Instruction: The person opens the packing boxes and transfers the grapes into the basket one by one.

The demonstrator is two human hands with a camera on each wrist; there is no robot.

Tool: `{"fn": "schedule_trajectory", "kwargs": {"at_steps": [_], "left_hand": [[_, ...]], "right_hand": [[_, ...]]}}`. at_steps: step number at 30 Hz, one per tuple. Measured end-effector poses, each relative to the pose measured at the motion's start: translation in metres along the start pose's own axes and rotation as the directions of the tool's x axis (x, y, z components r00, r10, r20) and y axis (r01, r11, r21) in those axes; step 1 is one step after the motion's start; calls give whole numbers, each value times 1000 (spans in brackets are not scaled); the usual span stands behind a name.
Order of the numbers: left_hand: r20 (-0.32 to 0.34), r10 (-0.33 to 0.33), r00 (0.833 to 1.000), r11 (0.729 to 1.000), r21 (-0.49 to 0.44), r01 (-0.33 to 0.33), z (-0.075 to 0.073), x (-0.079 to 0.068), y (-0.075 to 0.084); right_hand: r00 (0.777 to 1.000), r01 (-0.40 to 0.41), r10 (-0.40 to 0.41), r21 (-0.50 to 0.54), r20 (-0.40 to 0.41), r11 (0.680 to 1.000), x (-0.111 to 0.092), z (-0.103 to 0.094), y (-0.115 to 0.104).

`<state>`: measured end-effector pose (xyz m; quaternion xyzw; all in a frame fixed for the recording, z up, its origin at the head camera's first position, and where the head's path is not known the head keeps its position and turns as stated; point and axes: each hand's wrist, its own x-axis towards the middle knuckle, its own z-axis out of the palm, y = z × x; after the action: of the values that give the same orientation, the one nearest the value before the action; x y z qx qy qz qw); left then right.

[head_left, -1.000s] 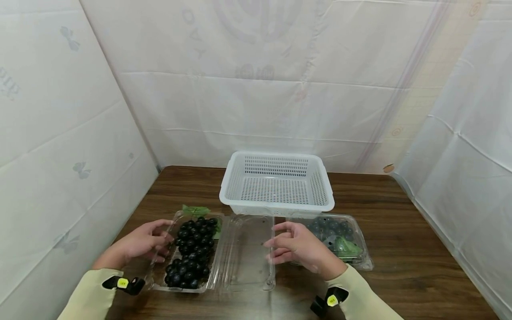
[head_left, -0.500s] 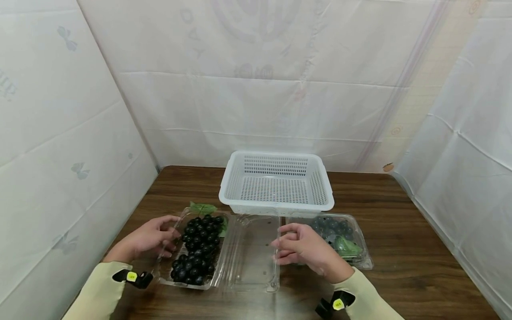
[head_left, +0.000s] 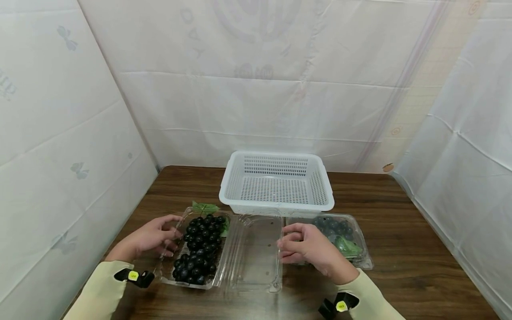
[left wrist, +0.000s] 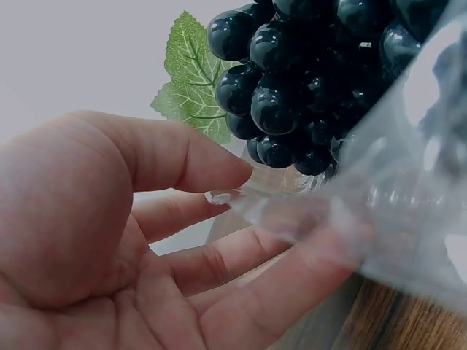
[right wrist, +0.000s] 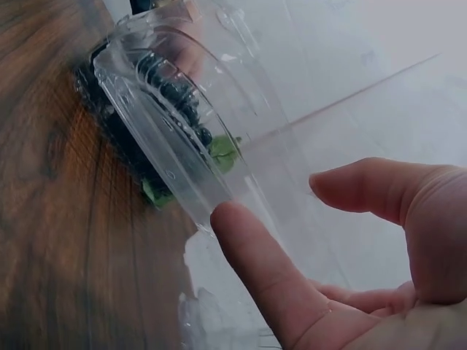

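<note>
A clear plastic clamshell box (head_left: 250,253) lies unfolded on the table, its lid half to the right. In its left half is a bunch of black grapes (head_left: 202,246) with green leaves (left wrist: 193,84). My left hand (head_left: 150,238) pinches the box's left rim, thumb above and fingers beneath the plastic. At the lid's right edge is my right hand (head_left: 310,249), its thumb and index finger well apart in the right wrist view; the index fingertip (right wrist: 230,219) is at the lid's edge, contact unclear.
Behind the box stands a white plastic basket (head_left: 276,206) with slotted walls. A closed clear box (head_left: 358,242) of dark grapes with a leaf sits right of the lid, partly behind my right hand. White sheeting (head_left: 256,106) encloses the brown wooden table (head_left: 400,249).
The unfolded box with its grapes has slid a little to the right, and both hands have shifted right with it. The basket and the closed box have stayed in place.
</note>
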<state>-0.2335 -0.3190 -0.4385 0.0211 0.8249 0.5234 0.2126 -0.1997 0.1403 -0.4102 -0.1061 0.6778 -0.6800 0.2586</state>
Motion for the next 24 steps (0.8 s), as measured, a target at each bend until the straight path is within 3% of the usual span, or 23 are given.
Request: {"fn": "schedule_trajectory", "kwargs": {"at_steps": [8, 18, 24], "left_hand": [[5, -14, 1000, 1000, 13, 14, -1, 0, 1], [-11, -26, 1000, 999, 25, 27, -2, -2, 2], [-14, -40, 999, 999, 23, 41, -2, -3, 4]], "right_hand": [[986, 72, -107, -257, -124, 964, -3, -3, -6], [959, 67, -168, -395, -227, 916, -1, 0, -11], [960, 107, -204, -423, -190, 900, 4, 2, -11]]}}
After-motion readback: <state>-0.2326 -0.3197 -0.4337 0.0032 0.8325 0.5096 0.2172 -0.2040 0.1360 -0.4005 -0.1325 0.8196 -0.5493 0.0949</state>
